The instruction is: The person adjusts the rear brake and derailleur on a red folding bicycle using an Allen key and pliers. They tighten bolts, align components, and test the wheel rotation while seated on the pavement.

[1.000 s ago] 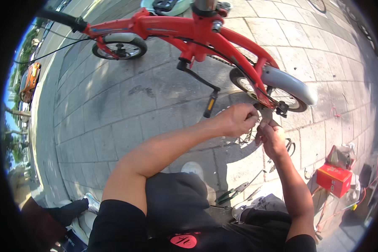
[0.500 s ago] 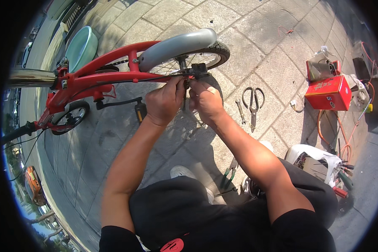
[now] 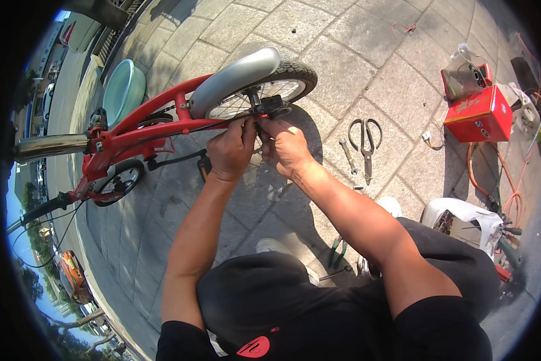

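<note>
Head view: we see a red bicycle lying on its side on the grey paving, its rear wheel under a silver mudguard towards the top centre. Our left hand is curled, fingers pressed together at the black part beside the wheel's hub, just under the mudguard. Our right hand sits just beside it, fingertips pinched at the same spot, the two hands almost touching; what small piece they grip we cannot tell. On the paving to the right lie a spanner and a pair of scissors, side by side. Farther right stands a red box, with an orange cable looping below it. Green-handled pliers lie near our knee. A pale green basin rests beyond the frame, upper left
</note>
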`<state>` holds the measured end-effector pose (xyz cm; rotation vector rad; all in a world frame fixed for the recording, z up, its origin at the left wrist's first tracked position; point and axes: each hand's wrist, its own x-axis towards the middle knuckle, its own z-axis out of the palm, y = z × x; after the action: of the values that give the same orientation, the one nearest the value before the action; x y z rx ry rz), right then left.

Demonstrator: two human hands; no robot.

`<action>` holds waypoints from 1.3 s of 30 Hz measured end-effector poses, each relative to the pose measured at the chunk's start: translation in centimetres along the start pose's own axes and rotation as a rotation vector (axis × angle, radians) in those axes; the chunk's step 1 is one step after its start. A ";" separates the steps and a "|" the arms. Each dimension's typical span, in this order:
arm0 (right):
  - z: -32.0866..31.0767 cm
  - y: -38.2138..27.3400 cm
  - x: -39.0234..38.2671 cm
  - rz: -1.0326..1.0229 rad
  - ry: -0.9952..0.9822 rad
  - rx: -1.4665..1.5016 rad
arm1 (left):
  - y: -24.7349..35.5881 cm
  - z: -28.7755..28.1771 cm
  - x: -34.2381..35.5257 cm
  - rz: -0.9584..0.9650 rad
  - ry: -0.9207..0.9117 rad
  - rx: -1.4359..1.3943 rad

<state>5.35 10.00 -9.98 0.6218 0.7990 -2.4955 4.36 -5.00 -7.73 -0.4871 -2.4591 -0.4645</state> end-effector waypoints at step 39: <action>0.7 2.0 0.7 0.115 -0.076 0.419 | 1.5 -0.4 -0.3 -0.226 -0.085 0.008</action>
<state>5.69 7.91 -10.68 0.6827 0.2012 -2.5750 5.46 -3.93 -7.28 -0.2298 -2.6106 -0.5345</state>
